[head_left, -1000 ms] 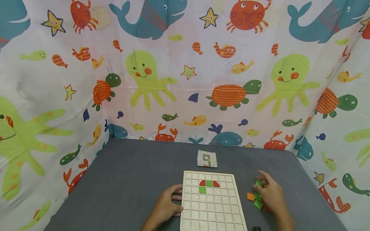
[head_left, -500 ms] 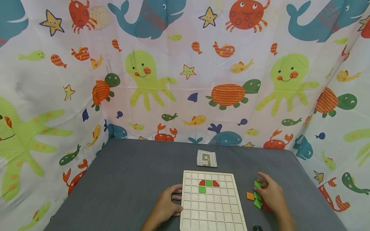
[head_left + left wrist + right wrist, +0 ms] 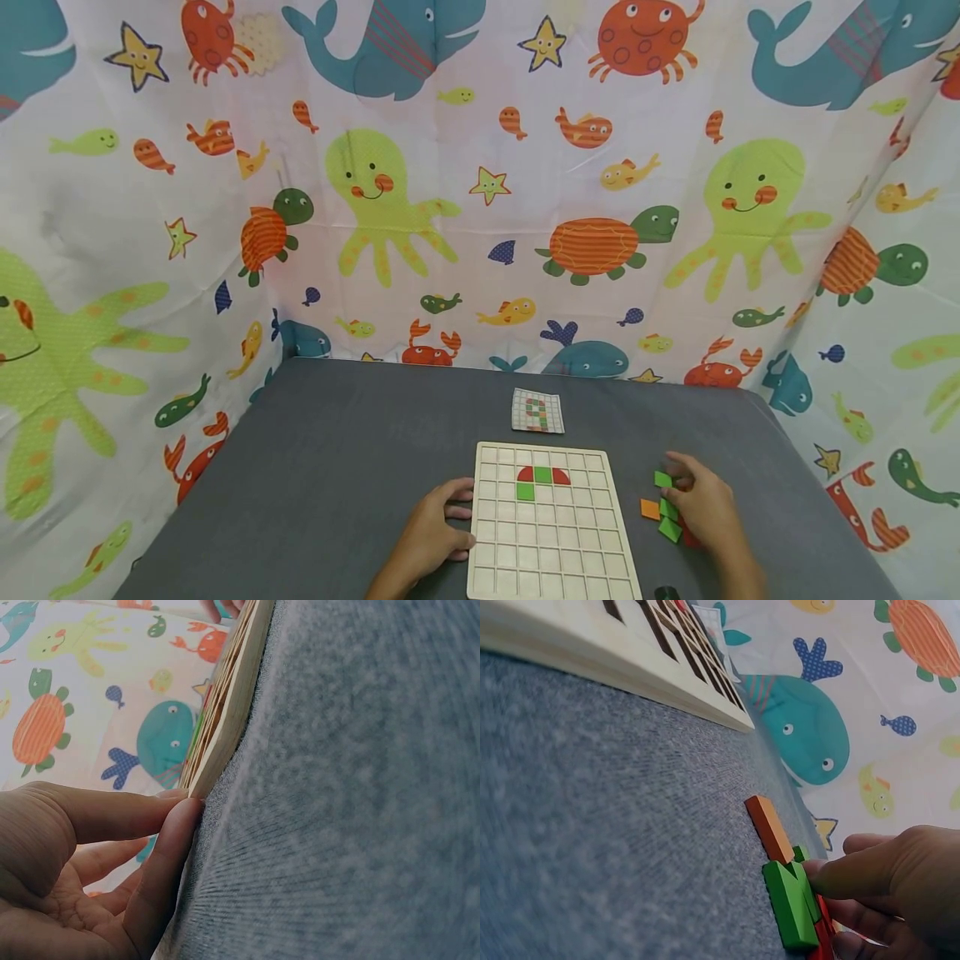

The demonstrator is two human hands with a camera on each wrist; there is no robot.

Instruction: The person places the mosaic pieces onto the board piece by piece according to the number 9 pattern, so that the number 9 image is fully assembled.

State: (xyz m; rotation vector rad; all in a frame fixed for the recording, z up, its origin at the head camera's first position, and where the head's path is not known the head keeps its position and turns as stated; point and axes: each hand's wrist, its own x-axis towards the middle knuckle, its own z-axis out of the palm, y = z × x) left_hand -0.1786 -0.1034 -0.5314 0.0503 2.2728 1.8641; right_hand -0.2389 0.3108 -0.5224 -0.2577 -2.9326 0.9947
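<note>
A pale wooden grid board (image 3: 555, 542) lies on the grey cloth. It bears two red quarter-round tiles (image 3: 561, 477) and two green square tiles (image 3: 526, 492). My left hand (image 3: 429, 529) grips the board's left edge; the left wrist view has its fingertips (image 3: 180, 814) pinching at the wooden rim (image 3: 225, 735). At the right, my right hand (image 3: 705, 500) bends over a small heap of tiles. One green tile (image 3: 663, 479) sits right at its thumb and finger; whether it is pinched I cannot tell. Beside lie an orange tile (image 3: 649, 509), more green tiles (image 3: 670, 530) and red pieces (image 3: 690, 538), partly hidden.
A small card (image 3: 537, 412) printed with a coloured grid pattern lies behind the board. A dark round object (image 3: 666, 593) shows at the bottom edge, right of the board. Curtains (image 3: 450, 217) with sea animals enclose the table's back and sides.
The far green tile has shifted slightly left, out from under my right fingers, and that hand has edged a little left. My left hand and the board stay in place.
</note>
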